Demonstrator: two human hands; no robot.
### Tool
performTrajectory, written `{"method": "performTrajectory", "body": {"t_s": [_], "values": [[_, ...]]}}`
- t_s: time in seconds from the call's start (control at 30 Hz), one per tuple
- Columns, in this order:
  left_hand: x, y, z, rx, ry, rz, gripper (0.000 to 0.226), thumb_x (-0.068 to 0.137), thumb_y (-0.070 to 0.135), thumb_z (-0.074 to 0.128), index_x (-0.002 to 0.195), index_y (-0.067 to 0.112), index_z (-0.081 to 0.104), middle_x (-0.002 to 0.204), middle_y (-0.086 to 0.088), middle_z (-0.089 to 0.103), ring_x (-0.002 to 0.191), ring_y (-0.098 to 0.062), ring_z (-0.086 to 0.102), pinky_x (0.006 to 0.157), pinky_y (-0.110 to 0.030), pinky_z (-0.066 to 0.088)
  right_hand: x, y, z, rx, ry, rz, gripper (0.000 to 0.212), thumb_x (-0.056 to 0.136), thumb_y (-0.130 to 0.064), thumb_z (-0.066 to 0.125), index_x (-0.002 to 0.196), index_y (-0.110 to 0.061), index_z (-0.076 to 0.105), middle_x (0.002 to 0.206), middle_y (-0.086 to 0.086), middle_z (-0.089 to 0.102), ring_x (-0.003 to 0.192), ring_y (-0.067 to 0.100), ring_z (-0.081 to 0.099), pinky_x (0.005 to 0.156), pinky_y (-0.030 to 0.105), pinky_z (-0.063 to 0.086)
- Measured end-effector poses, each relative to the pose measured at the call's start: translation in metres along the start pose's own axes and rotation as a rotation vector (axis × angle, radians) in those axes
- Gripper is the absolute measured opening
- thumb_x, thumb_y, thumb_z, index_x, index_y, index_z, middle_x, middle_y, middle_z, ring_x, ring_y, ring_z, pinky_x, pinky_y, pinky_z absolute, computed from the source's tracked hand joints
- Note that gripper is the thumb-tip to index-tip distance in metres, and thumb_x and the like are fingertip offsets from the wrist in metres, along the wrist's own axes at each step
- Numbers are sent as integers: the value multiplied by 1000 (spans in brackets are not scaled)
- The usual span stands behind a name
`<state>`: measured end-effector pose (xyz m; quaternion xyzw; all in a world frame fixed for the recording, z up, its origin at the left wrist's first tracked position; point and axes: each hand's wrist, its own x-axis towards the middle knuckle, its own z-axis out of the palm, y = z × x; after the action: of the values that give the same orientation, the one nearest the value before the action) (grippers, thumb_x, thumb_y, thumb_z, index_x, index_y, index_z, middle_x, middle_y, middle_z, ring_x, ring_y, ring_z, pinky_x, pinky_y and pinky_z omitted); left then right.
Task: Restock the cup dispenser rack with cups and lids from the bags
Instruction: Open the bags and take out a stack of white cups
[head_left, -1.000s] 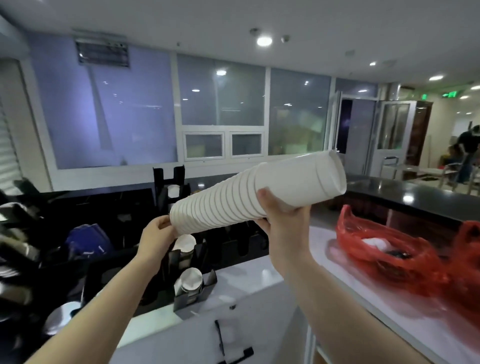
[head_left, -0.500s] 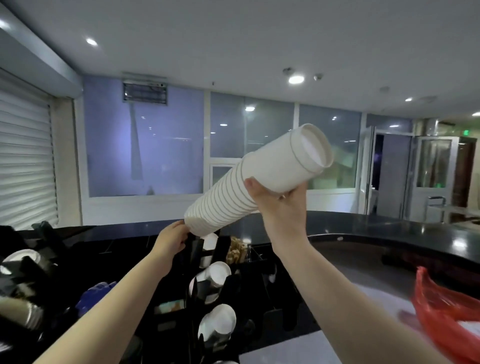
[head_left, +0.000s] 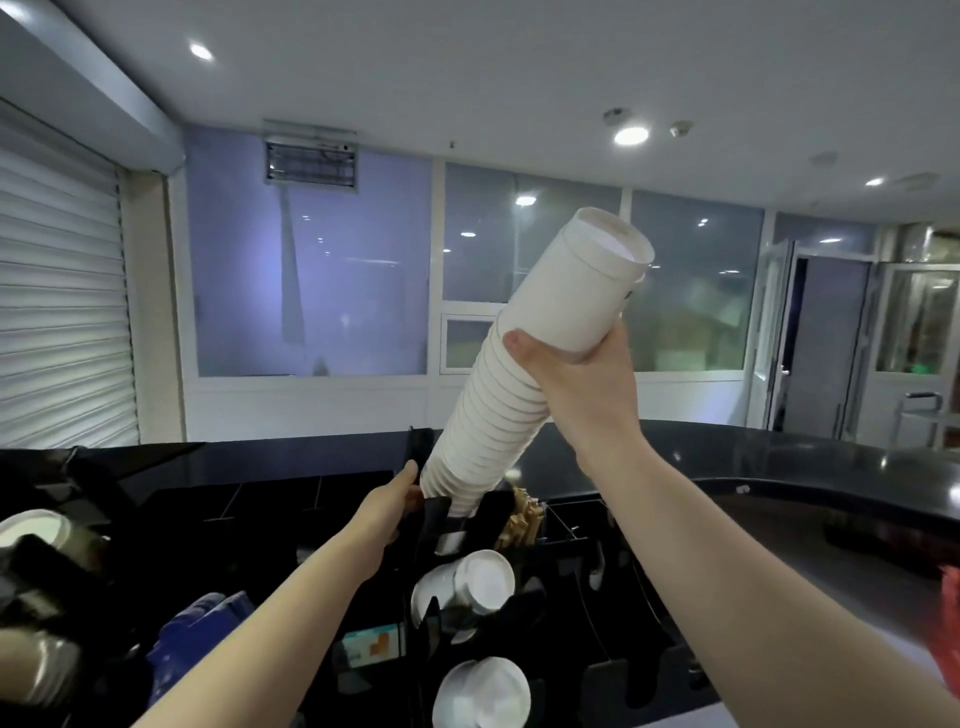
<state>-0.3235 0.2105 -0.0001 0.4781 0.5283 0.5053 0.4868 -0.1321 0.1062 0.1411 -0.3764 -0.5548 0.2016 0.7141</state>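
The person is feeding a tall nested stack of white paper cups (head_left: 524, 374) into the top slot of the black plastic cup dispenser rack (head_left: 441, 525); doing this well is probably a matter of lining the lower end up with the slot's axis before letting any weight drop, since the stack is tilting, its upper end leaning up and to the right while its lower end is already dipping between the rack's black uprights; the right hand (head_left: 576, 384) is wrapping fingers and thumb around the stack in its upper half and is carrying it, so it should be swinging the top leftward until the column is standing in line with the slot, then lowering slowly; the left hand (head_left: 400, 499) is reaching to the stack's lower end at the rack's edge, though the view is too dark there to tell whether its fingers are pinching the cups, the rack, or only touching; the stack is looking clean and evenly ribbed by its many rolled rims, with its uppermost cup showing its recessed base; below, 2 slots are already showing round white cup ends (head_left: 467, 582).
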Motion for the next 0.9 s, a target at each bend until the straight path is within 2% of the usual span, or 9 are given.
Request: {"method": "performTrajectory", "body": {"t_s": [0.07, 0.17, 0.3, 0.4, 0.57, 0.63, 0.73, 0.8, 0.9], "values": [[5, -6, 2, -29, -39, -13, 49, 92, 59, 41, 85, 19, 69, 95, 1, 68, 101, -19, 57, 96, -38, 37, 4, 2, 6, -55, -36, -19, 77, 54, -53, 82, 117, -41, 39, 102, -30, 54, 94, -7, 54, 70, 21, 45], [9, -12, 6, -85, -29, -47, 56, 90, 62, 42, 88, 14, 71, 98, -5, 72, 95, -19, 62, 79, -33, 41, 10, -1, 13, -108, -94, -19, 75, 53, -53, 82, 115, -42, 40, 103, -29, 55, 96, -4, 55, 75, 26, 48], [14, -13, 9, -120, -9, -91, 66, 90, 62, 42, 117, 7, 64, 120, -9, 65, 113, -25, 56, 100, -39, 37, 18, -7, 17, -138, -118, -24, 72, 53, -50, 84, 111, -39, 43, 102, -25, 57, 96, 1, 57, 80, 31, 50], [9, -7, 12, -130, -37, -89, 62, 90, 62, 42, 109, 9, 68, 118, -11, 67, 107, -25, 59, 90, -36, 41, 16, -8, 16, -160, -104, -29, 74, 52, -52, 83, 112, -38, 42, 101, -25, 56, 95, 2, 57, 80, 32, 50], [4, -5, 13, -136, -39, -84, 58, 89, 62, 44, 108, 12, 67, 124, -10, 63, 117, -27, 55, 87, -33, 38, 13, -8, 17, -165, -104, -31, 76, 50, -53, 82, 112, -40, 41, 99, -29, 54, 92, -5, 54, 79, 30, 48], [2, -9, 13, -146, -31, -99, 62, 89, 62, 45, 117, 11, 64, 128, -10, 61, 119, -26, 54, 89, -33, 37, 12, 0, 16, -162, -92, -14, 76, 51, -53, 82, 113, -39, 40, 100, -29, 53, 93, -4, 54, 79, 30, 47], [1, -16, 7, -125, 38, -118, 68, 88, 63, 46, 128, 9, 57, 133, -10, 56, 125, -27, 48, 102, -40, 34, 12, 19, 17, -106, -78, 52, 76, 53, -49, 83, 115, -37, 40, 99, -28, 53, 90, -7, 53, 77, 29, 47], [2, -23, 2, -106, 60, -115, 61, 89, 62, 45, 119, 11, 62, 121, -5, 61, 114, -23, 52, 98, -40, 34, 9, 35, 20, -93, -89, 92, 78, 51, -49, 83, 114, -39, 39, 99, -28, 54, 89, -7, 53, 75, 26, 45], [-1, -24, -1, -44, 94, -60, 41, 94, 54, 43, 86, 22, 67, 89, 6, 64, 81, -9, 55, 73, -30, 36, 1, 56, 34, -139, -173, 121, 79, 50, -45, 85, 114, -41, 39, 98, -30, 53, 89, -6, 53, 74, 22, 43]]}}
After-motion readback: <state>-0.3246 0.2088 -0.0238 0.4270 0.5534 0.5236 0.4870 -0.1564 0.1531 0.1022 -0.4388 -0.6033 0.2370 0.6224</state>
